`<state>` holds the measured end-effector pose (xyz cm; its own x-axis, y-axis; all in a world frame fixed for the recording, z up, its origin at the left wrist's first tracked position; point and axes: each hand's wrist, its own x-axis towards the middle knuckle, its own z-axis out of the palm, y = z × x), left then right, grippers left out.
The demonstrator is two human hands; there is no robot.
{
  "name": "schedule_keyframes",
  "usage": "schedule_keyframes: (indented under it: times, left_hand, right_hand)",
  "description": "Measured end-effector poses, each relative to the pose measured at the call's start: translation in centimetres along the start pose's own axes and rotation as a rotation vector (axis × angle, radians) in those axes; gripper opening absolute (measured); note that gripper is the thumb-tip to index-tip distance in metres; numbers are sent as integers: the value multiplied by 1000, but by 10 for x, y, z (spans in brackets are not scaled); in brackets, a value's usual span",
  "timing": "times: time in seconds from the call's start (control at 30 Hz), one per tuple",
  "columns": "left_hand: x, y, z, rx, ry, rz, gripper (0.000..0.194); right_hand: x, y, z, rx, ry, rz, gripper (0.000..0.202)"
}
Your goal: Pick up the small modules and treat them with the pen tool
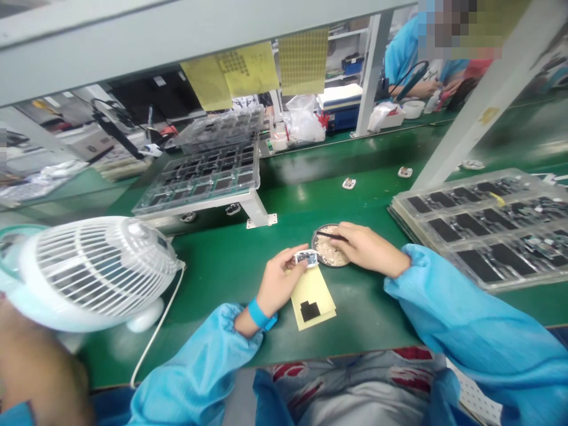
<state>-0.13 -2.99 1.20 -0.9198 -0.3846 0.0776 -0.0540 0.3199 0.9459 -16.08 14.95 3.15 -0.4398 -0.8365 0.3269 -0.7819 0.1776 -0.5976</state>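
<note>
Between its thumb and fingers, my left hand (278, 281) grips a small white device housing (307, 258) with dark electronics inside. My right hand (370, 249) is closed around black tweezers (332, 236), whose tip reaches over a round dark-rimmed dish (329, 254) full of small beige pieces. The dish sits just right of and beyond the housing. Below my left hand lies a yellow paper sheet (326, 293) bearing a black sticker-like piece (310, 312).
A white fan (97, 266) with a cable stands on the left. Trays of dark screen-like parts (483, 228) are stacked on the right; another tray stack (204, 174) rests on a raised shelf. Several white housings (348, 183) lie farther back. A co-worker (403, 56) sits across.
</note>
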Motion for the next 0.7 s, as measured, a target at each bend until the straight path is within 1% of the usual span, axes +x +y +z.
schedule_keyframes:
  times: [0.07, 0.1, 0.2, 0.23, 0.33, 0.47, 0.53, 0.6, 0.63, 0.7]
  left_hand:
    - [0, -1, 1, -72, -20, -41, 38]
    - [0, -2, 2, -94, -24, -46, 39]
    - [1, -2, 4, -84, -13, -5, 36]
    - [1, -1, 4, -65, -11, 17, 32]
    - [2, 1, 6, -38, -3, 55, 24]
    - [0, 6, 10, -161, -7, 40, 28]
    - [4, 7, 11, -143, -30, 63, 29]
    - [17, 6, 9, -36, -26, 116, 31]
    - [29, 6, 7, 35, -8, 142, 32]
    - [63, 5, 1, 208, 38, 161, 35]
  right_hand:
    - [-1, 3, -2, -32, 37, 38, 26]
    - [-1, 1, 0, -15, 61, 32, 27]
    - [-1, -12, 14, 79, 130, -64, 35]
    - [-1, -17, 19, 97, 149, -98, 34]
    - [-1, -26, 28, 128, 183, -162, 21]
    - [-3, -25, 22, 174, 212, -148, 15]
    - [-3, -23, 16, 159, 205, -112, 14]
    - [-4, -20, 9, 117, 205, -53, 14]
    - [-4, -18, 6, 94, 213, -23, 14]
    - [-3, -15, 0, 66, 239, 16, 14]
